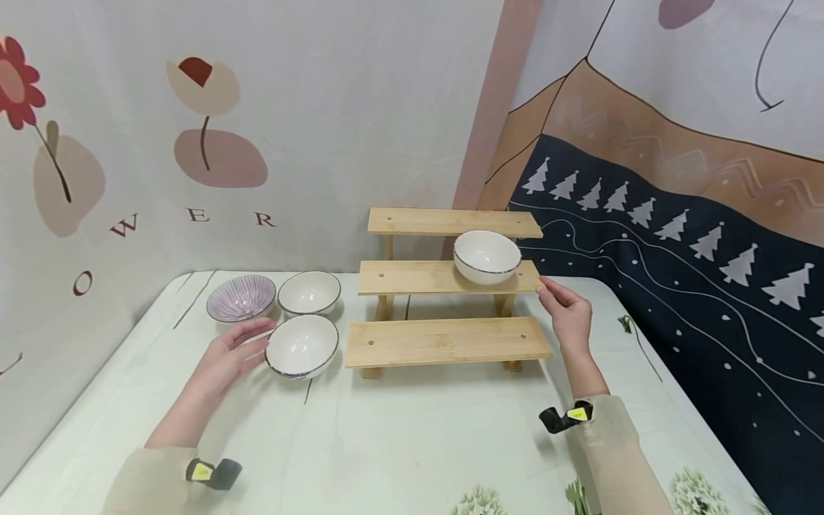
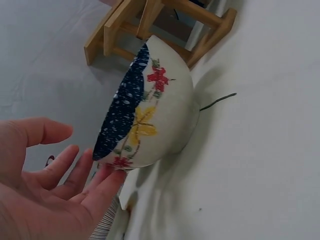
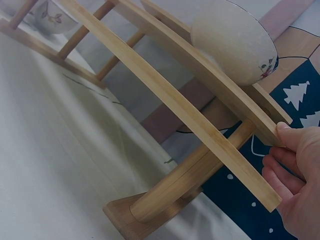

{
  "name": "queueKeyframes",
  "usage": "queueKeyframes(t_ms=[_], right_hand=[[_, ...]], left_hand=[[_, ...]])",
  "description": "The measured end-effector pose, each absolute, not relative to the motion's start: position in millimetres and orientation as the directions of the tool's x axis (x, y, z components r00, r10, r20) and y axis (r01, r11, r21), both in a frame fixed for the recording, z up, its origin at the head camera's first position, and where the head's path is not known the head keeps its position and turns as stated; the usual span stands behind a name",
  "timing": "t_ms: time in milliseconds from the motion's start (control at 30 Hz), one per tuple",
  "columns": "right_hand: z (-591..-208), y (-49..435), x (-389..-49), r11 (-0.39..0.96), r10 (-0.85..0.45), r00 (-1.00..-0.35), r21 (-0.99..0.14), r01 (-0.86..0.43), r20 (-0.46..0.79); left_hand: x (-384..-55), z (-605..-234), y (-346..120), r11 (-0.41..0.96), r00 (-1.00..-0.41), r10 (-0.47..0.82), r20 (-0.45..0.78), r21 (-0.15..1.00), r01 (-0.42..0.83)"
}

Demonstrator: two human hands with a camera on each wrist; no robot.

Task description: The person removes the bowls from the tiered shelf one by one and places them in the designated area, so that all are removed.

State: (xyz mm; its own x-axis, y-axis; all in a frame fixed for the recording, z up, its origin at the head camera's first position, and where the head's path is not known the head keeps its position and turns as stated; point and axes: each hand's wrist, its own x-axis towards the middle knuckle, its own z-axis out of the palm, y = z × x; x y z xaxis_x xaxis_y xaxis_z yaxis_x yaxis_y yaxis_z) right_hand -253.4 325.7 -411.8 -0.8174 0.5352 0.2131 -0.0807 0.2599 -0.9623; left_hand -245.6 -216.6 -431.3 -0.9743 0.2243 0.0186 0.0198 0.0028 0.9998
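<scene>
A white bowl [image 1: 302, 346] with a dark rim stands on the table, left of a three-tier wooden shelf [image 1: 444, 340]. In the left wrist view this bowl [image 2: 165, 110] shows painted flowers and a dark blue speckled patch. My left hand [image 1: 233, 355] has its fingertips at the bowl's side, thumb held apart from it. Another white bowl [image 1: 487, 256] sits on the shelf's middle tier, toward the right. At that tier's right end, my right hand [image 1: 566, 312] pinches the board between thumb and fingers, as the right wrist view shows the hand [image 3: 302, 175] there.
Behind the left hand stand a purple ribbed bowl [image 1: 241, 299] and another white bowl [image 1: 310, 293], close together. A pale cloth covers the table [image 1: 399, 436]. Printed fabric [image 1: 360, 129] hangs behind the shelf, with a dark tree-patterned part [image 1: 682, 286] at the right.
</scene>
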Motion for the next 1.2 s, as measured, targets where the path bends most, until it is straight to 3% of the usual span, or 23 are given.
queueKeyframes(t_ms=[433,700,1200], right_hand=[[-411.7,325.5,-253.4,0.278,0.539,-0.815,-0.958,-0.066,0.212],[-411.2,325.1,-253.0,0.275,0.538,-0.817,-0.959,-0.064,0.208],[-410.0,324.1,-251.2,0.286,0.532,-0.821,-0.956,-0.056,0.208]], left_hand=[[-250.3,-413.3,-218.4,0.006,-0.963,0.235,0.128,0.991,0.133],[-252.8,-401.2,-215.3,0.035,-0.964,0.238,0.118,0.991,0.13],[-262.8,-381.4,-204.9,-0.07,-0.953,0.255,0.166,0.986,0.153]])
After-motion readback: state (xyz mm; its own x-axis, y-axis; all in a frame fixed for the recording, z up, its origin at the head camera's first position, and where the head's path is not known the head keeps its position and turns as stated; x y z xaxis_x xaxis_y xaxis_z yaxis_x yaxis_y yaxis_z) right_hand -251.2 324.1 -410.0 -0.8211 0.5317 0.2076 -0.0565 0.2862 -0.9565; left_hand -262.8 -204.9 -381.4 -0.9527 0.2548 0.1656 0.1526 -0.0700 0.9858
